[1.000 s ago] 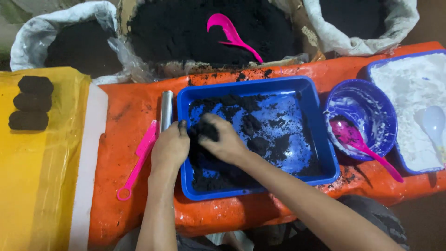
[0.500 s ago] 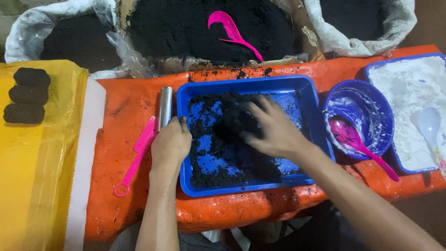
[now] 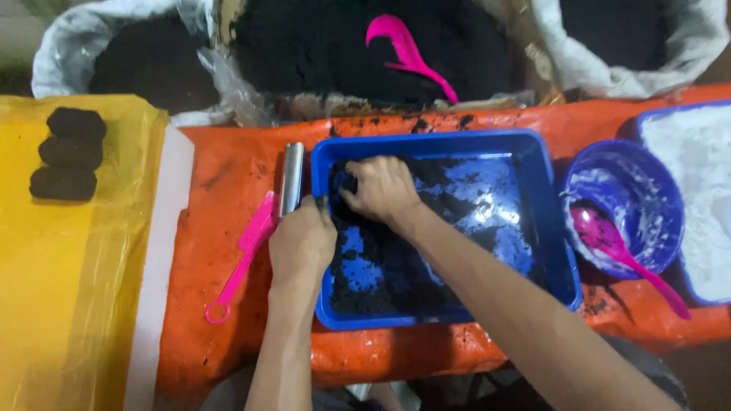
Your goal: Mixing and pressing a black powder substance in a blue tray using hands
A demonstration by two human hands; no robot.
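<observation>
- Far left: yellow plastic sheet (image 3: 68, 304) is spread over the surface; 3 dark pressed lumps (image 3: 67, 154) are stacked in a column on it, touching one another, well apart from both hands.
- Back left: white sack (image 3: 57, 57) w/ dark powder is seen behind the sheet.
- White strip (image 3: 156, 266) is seen between yellow sheet & orange cover (image 3: 228, 183), which is laid over the work surface & smeared w/ dark crumbs near the back edge.
- Pink scraper (image 3: 244, 255) w/ ring-end handle is laid on the orange cover, tilted, just left of the left hand; not touched.
- Metal tube (image 3: 292, 178) is laid along the outer left wall of the tray, just above the left hand; contact w/ fingers can't be told.
- Left hand (image 3: 301, 242) is curled shut at the tray's left rim, fingers folded down over the edge; whether anything is pinched inside can't be told.
- Blue tray (image 3: 438, 141) sits mid-table; dark wet mix (image 3: 381, 274) is spread over its floor, thicker at left, blue bottom showing through at centre & right.
- Right hand (image 3: 383, 189) is set inside the tray's upper-left part, fingers bent & pressed into the dark mix, clutching a clump.
- Back centre: sack of black powder (image 3: 320, 53) w/ pink scoop (image 3: 407, 53) lying on top.
- Right: round blue bowl (image 3: 647, 183), white-smeared, w/ magenta spoon (image 3: 617, 251) resting in it, handle out over the rim.
- Far right: blue tub of white powder (image 3: 700, 190), just beside the bowl; another white sack (image 3: 609, 61) behind.
</observation>
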